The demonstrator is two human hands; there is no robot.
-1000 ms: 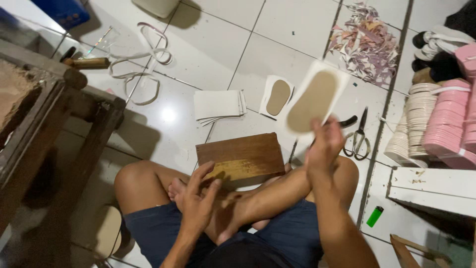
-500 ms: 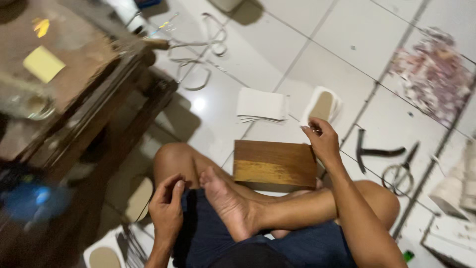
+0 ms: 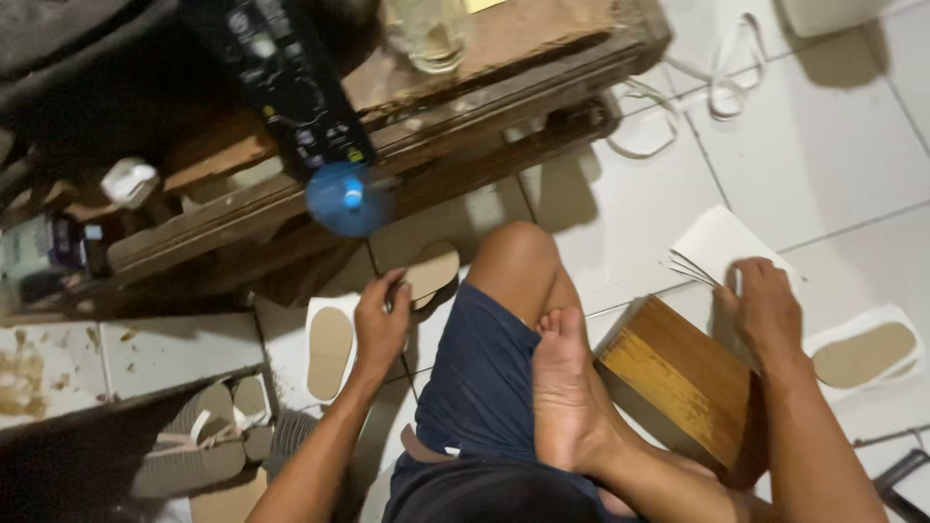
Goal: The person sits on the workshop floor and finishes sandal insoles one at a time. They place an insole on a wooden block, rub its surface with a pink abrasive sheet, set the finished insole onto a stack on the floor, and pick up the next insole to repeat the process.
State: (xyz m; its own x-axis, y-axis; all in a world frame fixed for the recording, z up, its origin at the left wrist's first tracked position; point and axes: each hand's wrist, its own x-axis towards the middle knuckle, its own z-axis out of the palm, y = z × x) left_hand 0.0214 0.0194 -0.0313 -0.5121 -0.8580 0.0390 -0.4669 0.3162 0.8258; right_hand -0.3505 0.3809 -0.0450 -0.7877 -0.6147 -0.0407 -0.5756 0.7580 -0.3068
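— Where do we stand? I see our left hand down on the floor beside our knee, fingers curled over a tan sole-shaped cutout at its near edge.

— Yes, the fingertips are bent onto it, pinching or pressing; we cannot tell whether it is lifted off the tile. Just beside it lies another insole piece, tan on a white backing, flat and untouched.

— And our right hand?

— It rests with fingers spread loosely on the stack of white sheets, at the corner nearest the wooden board. It is not gripping; the palm is down and the fingers are relaxed (the thumb side is hidden, so we speak only for what shows).

— How much of the work looks done?

— We judge it partway. A finished-looking piece, a tan sole on a white border, lies on the tile to the right of that hand, and the two pieces on the left suggest more of the same have been cut or are waiting. The board in front of our crossed legs has nothing on it, so no piece is being worked at this instant.

— What is left, then?

— As we read it, the cutout under the left hand has yet to come to the board, and the white sheets are largely unused. The pair of sandals by the low wooden table looks complete, though whether it belongs to this batch we cannot say.
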